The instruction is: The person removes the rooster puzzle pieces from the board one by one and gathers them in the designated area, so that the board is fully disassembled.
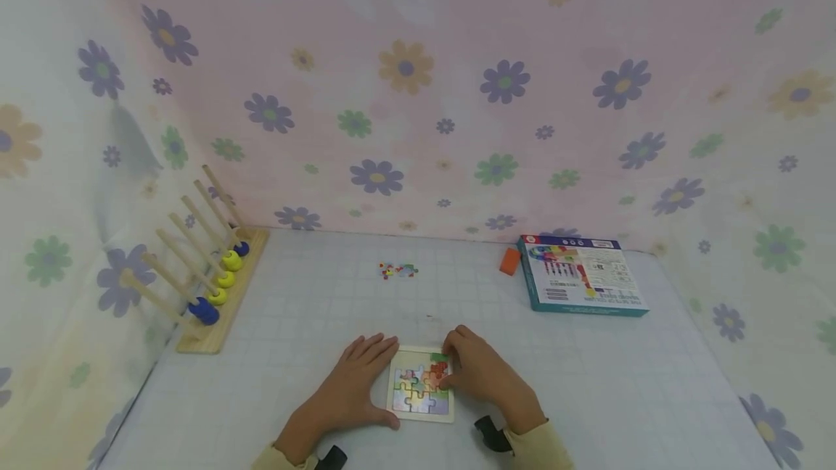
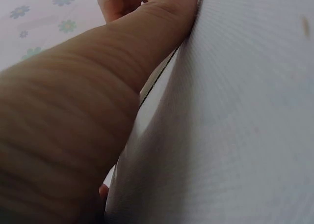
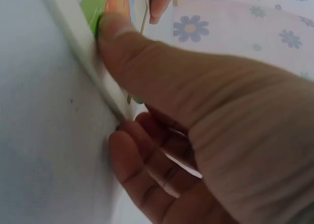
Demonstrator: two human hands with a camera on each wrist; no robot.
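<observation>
- The puzzle tray (image 1: 421, 419) was seen lying flat on the white-covered desk (image 1: 313, 325), well in from the far edge and about midway between the left and right edges.
- Its outline was nearly square, so a long axis could not be told; its sides were pointed towards the desk's far edge, with hardly any skew.
- Interlocked puzzle pieces (image 1: 413, 402) were held within the frame, with bare backing left showing at the far left corner.
- The left hand (image 1: 349, 390) was laid along the tray's left side, fingers extended, thumb spread to the near left corner.
- The right hand (image 1: 485, 372) was bent around the far right corner, gripping the tray's edge, its thumb set on the picture; whether a piece was pinched could not be told.
</observation>
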